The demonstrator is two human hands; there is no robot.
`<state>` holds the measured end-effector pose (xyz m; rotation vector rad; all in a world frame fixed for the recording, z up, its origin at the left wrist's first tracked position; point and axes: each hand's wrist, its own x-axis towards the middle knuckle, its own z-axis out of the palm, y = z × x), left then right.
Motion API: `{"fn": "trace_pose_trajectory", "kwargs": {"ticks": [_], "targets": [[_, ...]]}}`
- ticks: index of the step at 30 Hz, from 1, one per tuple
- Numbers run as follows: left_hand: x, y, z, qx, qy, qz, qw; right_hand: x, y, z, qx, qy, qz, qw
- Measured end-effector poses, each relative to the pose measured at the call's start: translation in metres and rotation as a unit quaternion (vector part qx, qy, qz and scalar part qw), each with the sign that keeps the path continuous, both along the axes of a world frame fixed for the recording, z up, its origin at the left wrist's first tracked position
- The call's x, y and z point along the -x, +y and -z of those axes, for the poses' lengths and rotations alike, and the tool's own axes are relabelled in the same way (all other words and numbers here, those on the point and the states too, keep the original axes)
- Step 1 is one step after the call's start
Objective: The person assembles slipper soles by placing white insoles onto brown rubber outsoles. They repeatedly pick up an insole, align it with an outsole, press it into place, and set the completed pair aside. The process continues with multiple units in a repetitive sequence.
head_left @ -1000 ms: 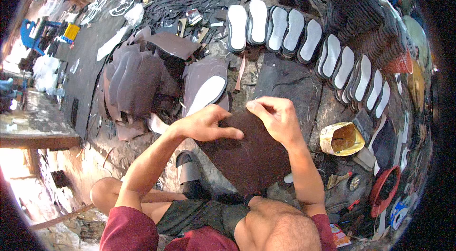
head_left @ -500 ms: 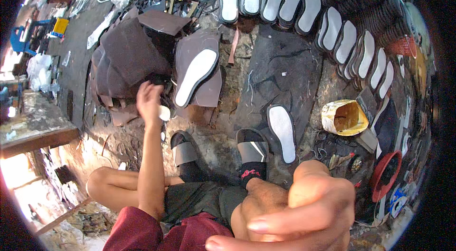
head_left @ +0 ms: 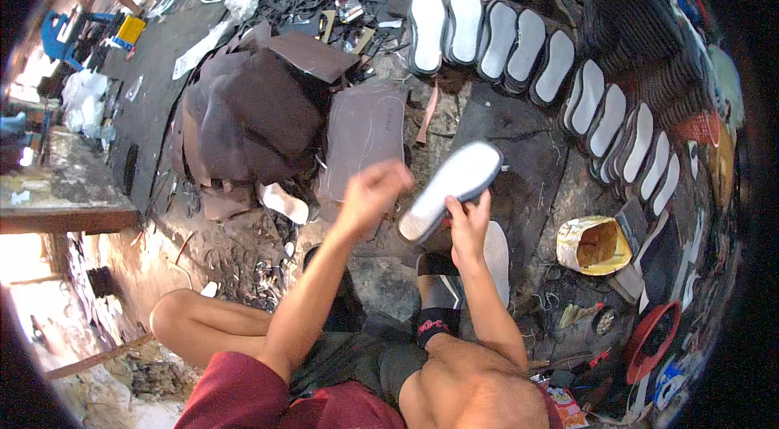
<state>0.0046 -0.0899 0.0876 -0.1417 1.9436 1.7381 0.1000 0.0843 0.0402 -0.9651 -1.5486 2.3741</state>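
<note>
My right hand (head_left: 469, 226) grips a shoe sole (head_left: 456, 185) by its edge, thumb on the pale top face. The sole is white above with a dark rim, held tilted above the floor. Just left of its heel end is my left hand (head_left: 376, 192), curled and smeared by motion; whether it holds anything is unclear. Beneath and beyond the left hand lies a flat brown sheet (head_left: 365, 133) with pale outlines. A second white-topped sole (head_left: 497, 258) lies on the ground, partly hidden by my right forearm.
Stacks of white-topped soles (head_left: 505, 39) curve along the far right. Dark sole stacks (head_left: 633, 15) stand behind them. A heap of brown sheets (head_left: 247, 112) sits at left. At right are a yellowish glue container (head_left: 592, 245) and a red ring-shaped rim (head_left: 654, 342).
The sole that lay on the brown sheet is now lifted in my right hand, which has moved forward from close to the camera. My left hand has moved right, away from the heap.
</note>
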Motion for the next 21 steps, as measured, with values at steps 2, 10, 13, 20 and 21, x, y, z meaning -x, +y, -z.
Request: {"fn": "trace_pose_trajectory", "kwargs": {"ticks": [2,10,13,20,21], "targets": [[0.068,-0.041,0.042,0.226,0.178,-0.146,0.947,-0.023,-0.020,-0.003,0.044,-0.011,-0.068,0.997],[0.137,-0.061,0.086,0.415,0.097,-0.097,0.899,-0.087,-0.034,-0.015,-0.301,-0.047,-0.286,0.908],[0.163,-0.091,0.089,0.348,-0.063,-0.168,0.920,-0.065,-0.025,-0.030,-0.348,-0.031,-0.272,0.897],[0.164,-0.051,0.081,0.500,-0.029,-0.077,0.862,-0.044,0.011,-0.045,-0.360,-0.017,-0.163,0.918],[0.167,-0.053,0.082,0.507,-0.016,-0.054,0.860,-0.044,0.013,-0.045,-0.358,-0.015,-0.148,0.922]]}}
